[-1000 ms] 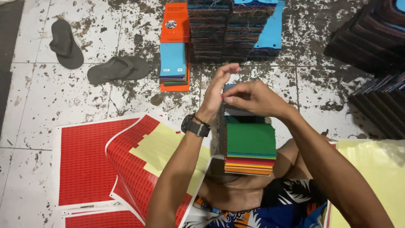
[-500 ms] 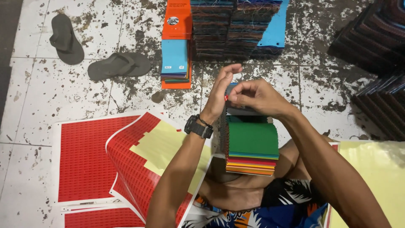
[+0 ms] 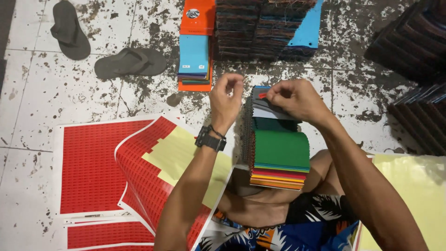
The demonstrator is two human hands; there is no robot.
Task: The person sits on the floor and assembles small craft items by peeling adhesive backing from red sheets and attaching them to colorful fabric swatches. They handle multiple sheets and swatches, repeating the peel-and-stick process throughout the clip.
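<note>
View from the head camera, looking down at a person seated on a white tiled floor [image 3: 37,93] speckled with dark stains. Dark stacks of swatch books [image 3: 413,69] fill the upper right, and more stacks [image 3: 260,28] stand at top centre with a blue sheet [image 3: 306,28] leaning on them. Red sticker sheets [image 3: 93,167] lie at lower left; one is curled back to show its yellow backing [image 3: 176,158]. A second yellow sheet [image 3: 409,200] lies at lower right. An orange-and-blue swatch book [image 3: 195,51] lies on the floor above the hands, and two grey sandals [image 3: 125,62] lie at upper left.

Both forearms reach forward from the bottom edge. The left arm rises nearly straight up the frame, with a black wristwatch [image 3: 211,138] at the wrist; the left hand [image 3: 225,100] is raised just left of the fabric swatch stack [image 3: 278,148], fingers curled inward with thumb and fingertips close together; whether anything is pinched between them cannot be told. The right arm enters diagonally from lower right; the right hand [image 3: 297,100] bends down over the far end of the stack, resting on it, fingertips pinching a small red sticker [image 3: 263,95] against the top grey swatch. The stack rests on the person's lap, green swatch uppermost at the near end.
</note>
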